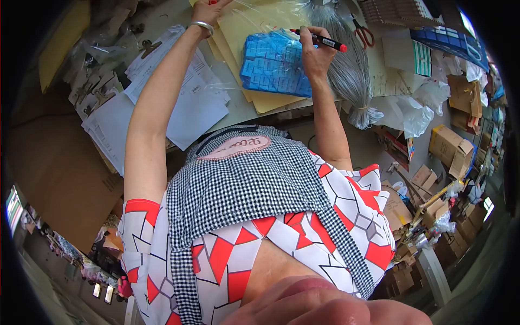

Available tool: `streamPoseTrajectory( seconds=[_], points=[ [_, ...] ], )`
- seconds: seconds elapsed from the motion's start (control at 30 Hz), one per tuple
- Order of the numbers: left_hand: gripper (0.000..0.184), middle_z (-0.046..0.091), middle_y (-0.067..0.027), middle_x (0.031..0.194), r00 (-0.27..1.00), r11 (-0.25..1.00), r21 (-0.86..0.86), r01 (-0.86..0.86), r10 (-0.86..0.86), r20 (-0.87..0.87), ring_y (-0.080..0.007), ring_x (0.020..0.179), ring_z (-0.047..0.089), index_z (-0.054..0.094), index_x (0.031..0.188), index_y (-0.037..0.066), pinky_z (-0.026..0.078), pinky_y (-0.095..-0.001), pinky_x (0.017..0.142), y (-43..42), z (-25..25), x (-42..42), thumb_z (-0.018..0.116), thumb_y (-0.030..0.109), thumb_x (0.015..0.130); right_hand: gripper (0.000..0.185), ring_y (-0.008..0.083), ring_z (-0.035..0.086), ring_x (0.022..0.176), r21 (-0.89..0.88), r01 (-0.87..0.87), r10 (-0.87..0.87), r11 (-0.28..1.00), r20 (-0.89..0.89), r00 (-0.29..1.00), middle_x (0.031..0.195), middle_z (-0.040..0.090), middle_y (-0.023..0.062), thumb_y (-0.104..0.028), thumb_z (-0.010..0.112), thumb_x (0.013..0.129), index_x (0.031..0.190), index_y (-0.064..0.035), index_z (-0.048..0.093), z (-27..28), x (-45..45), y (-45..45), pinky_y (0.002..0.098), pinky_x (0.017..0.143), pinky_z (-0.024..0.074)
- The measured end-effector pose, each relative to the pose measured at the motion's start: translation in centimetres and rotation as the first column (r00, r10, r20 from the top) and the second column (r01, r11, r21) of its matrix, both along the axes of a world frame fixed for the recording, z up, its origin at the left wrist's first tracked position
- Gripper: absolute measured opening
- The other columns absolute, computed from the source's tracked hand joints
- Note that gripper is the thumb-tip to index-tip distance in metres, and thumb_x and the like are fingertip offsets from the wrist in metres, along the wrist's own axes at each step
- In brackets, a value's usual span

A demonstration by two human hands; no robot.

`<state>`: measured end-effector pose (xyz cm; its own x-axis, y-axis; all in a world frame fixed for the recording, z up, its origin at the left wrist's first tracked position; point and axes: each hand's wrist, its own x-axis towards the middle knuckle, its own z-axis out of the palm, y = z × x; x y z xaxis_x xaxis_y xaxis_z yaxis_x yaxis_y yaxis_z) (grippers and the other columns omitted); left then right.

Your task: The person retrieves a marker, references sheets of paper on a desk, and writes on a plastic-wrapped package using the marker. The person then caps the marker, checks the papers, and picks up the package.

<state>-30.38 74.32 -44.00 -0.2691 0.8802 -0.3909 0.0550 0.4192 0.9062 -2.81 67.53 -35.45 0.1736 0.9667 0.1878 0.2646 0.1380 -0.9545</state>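
Observation:
My right hand [318, 58] grips a black marker pen [327, 42] with a red end, its tip pointing left. Just below and left of it lies a clear-wrapped pack of small blue boxes [273, 65], which the side of this hand is close to or touching. The pack rests on yellow card sheets [265, 103]. At the top edge of the view, my left hand [208, 12], with a bangle at the wrist, has its fingers partly cut off; a small red thing shows at them. Clear plastic film [265, 11] stretches between the hands, above the pack.
Right of the pack lies a long bundle of silvery strands [344, 70], with red-handled scissors [363, 33] beside it. Printed papers [189, 108] and a binder clip [149, 47] cover the left side. A blue basket [449, 42] stands at right; cardboard boxes [449, 149] are on the floor.

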Motion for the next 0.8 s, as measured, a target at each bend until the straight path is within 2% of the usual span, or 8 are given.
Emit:
streamPoseTrajectory(
  seconds=[0.13, 0.27, 0.33, 0.47, 0.6, 0.7, 0.77, 0.8],
  points=[
    [0.058, 0.057, -0.0035, 0.071, 0.972, 0.979, 0.137, 0.153, -0.125, -0.197, -0.0159, 0.071, 0.050, 0.063, 0.072, 0.003, 0.041, -0.0316, 0.065, 4.9, 3.2, 1.4, 0.067, 0.061, 0.070, 0.017, 0.0096, 0.058, 0.062, -0.022, -0.042, 0.042, 0.999, -0.027, 0.999, 0.069, 0.063, 0.0043, -0.016, 0.066, 0.079, 0.083, 0.0008, 0.063, -1.7, 1.3, 1.6, 0.0226, 0.059, 0.0463],
    [0.054, 0.057, -0.0058, 0.061, 0.753, 0.875, -0.210, 0.437, -0.483, -0.446, -0.0153, 0.059, 0.052, 0.064, 0.064, 0.003, 0.043, -0.0317, 0.057, 9.3, 6.5, 2.8, 0.074, 0.056, 0.061, 0.019, 0.0098, 0.061, 0.067, -0.042, -0.111, 0.109, 0.993, -0.049, 0.993, 0.075, 0.064, 0.0050, -0.017, 0.065, 0.083, 0.089, 0.0007, 0.062, -3.1, 2.0, 3.0, 0.0221, 0.062, 0.0473],
    [0.045, 0.059, -0.0074, 0.059, 0.354, 0.726, -0.446, 0.524, -0.662, -0.661, -0.0164, 0.055, 0.054, 0.066, 0.063, 0.003, 0.045, -0.0325, 0.055, 10.9, 6.2, 3.8, 0.076, 0.047, 0.062, 0.019, 0.0098, 0.061, 0.069, -0.052, -0.117, 0.115, 0.992, -0.039, 0.993, 0.076, 0.063, 0.0046, -0.017, 0.065, 0.084, 0.090, 0.0006, 0.061, -3.1, 2.2, 3.7, 0.0220, 0.064, 0.0473],
    [0.031, 0.066, -0.0145, 0.069, 0.521, 0.835, -0.125, 0.536, -0.444, -0.730, -0.0240, 0.063, 0.063, 0.069, 0.072, 0.004, 0.049, -0.0358, 0.062, 10.6, 4.3, 4.3, 0.073, 0.034, 0.065, 0.020, 0.0100, 0.061, 0.068, -0.073, -0.115, 0.115, 0.991, 0.001, 0.993, 0.076, 0.063, 0.0039, -0.018, 0.064, 0.085, 0.090, 0.0005, 0.062, -3.9, 2.8, 4.4, 0.0223, 0.063, 0.0473],
    [0.027, 0.065, -0.0172, 0.071, 0.607, 0.876, -0.041, 0.480, -0.365, -0.706, -0.0257, 0.068, 0.065, 0.070, 0.073, 0.005, 0.050, -0.0366, 0.065, 8.9, 5.1, 4.0, 0.070, 0.032, 0.069, 0.020, 0.0101, 0.061, 0.068, -0.021, -0.122, 0.121, 0.992, -0.021, 0.992, 0.075, 0.063, 0.0042, -0.018, 0.064, 0.086, 0.090, 0.0008, 0.062, -4.1, 3.0, 4.3, 0.0224, 0.063, 0.0472],
    [0.030, 0.057, -0.0157, 0.058, 0.605, 0.868, 0.080, 0.491, -0.272, -0.749, -0.0193, 0.055, 0.058, 0.065, 0.065, 0.003, 0.046, -0.0358, 0.056, 8.1, 4.7, 3.0, 0.067, 0.033, 0.072, 0.019, 0.0102, 0.061, 0.068, -0.038, -0.123, 0.124, 0.992, 0.054, 0.991, 0.075, 0.063, 0.0041, -0.017, 0.063, 0.086, 0.090, 0.0011, 0.061, -3.7, 2.9, 4.0, 0.0222, 0.062, 0.0471],
    [0.036, 0.040, -0.0095, 0.049, 0.629, 0.921, -0.040, 0.386, -0.295, -0.719, -0.0123, 0.046, 0.043, 0.055, 0.057, 0.002, 0.037, -0.0342, 0.048, 7.6, 5.0, 2.5, 0.065, 0.032, 0.074, 0.018, 0.0101, 0.060, 0.068, -0.036, -0.126, 0.128, 0.991, 0.048, 0.991, 0.075, 0.063, 0.0041, -0.017, 0.063, 0.086, 0.089, 0.0010, 0.061, -3.8, 2.8, 3.9, 0.0221, 0.062, 0.0470],
    [0.038, 0.031, -0.0034, 0.050, 0.694, 0.929, 0.031, 0.368, -0.252, -0.675, -0.0092, 0.047, 0.032, 0.047, 0.056, 0.003, 0.030, -0.0330, 0.044, 6.7, 5.5, 2.5, 0.063, 0.031, 0.075, 0.018, 0.0100, 0.060, 0.068, -0.034, -0.129, 0.130, 0.991, 0.041, 0.991, 0.075, 0.062, 0.0040, -0.016, 0.063, 0.086, 0.089, 0.0010, 0.061, -3.8, 2.8, 3.9, 0.0220, 0.062, 0.0469]
  ],
)
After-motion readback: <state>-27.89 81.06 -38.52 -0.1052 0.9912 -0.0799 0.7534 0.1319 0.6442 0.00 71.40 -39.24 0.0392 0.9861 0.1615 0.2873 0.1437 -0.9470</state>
